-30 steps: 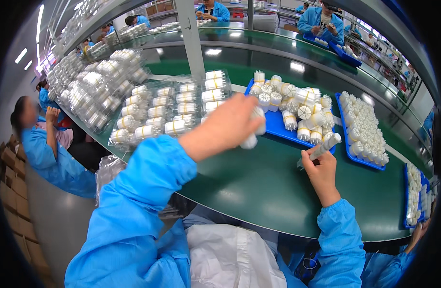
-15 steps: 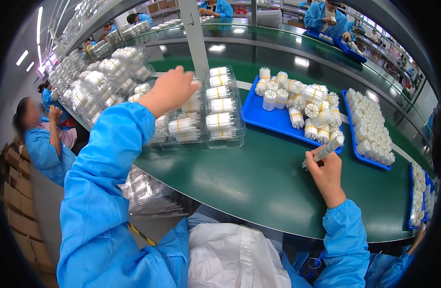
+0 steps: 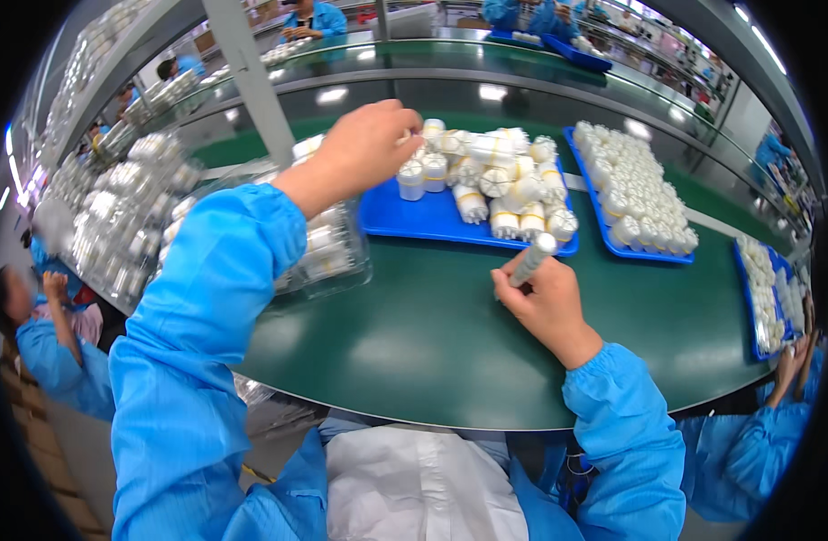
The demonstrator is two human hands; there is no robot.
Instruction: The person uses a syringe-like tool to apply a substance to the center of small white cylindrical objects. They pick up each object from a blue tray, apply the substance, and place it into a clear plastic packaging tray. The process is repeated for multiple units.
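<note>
My left hand (image 3: 364, 149) reaches over the left end of a blue tray (image 3: 414, 224), fingers curled together beside the heaped parts. Whatever is between its fingertips is hidden. White cylindrical parts (image 3: 495, 180) with yellow bands and prongs at one end lie piled in that tray, some upright and some on their sides. Under my left forearm, a clear plastic blister tray (image 3: 364, 270) with rows of similar parts is partly covered. In front of the blue tray, my right hand (image 3: 549, 302) is closed around a pale grey pen-shaped tool (image 3: 531, 260), its thick end pointing up.
A second blue tray (image 3: 657, 257), packed with white parts, stands to the right, and another blue tray (image 3: 762, 347) farther right. Stacked filled blister trays (image 3: 116, 225) rise at left. A grey post (image 3: 247, 81) stands behind the green table (image 3: 414, 343). Co-workers in blue sit on both sides and opposite.
My left hand has moved right, from above the clear blister tray to the left end of the blue tray. The view has swung right. My right hand keeps the pen-shaped tool.
</note>
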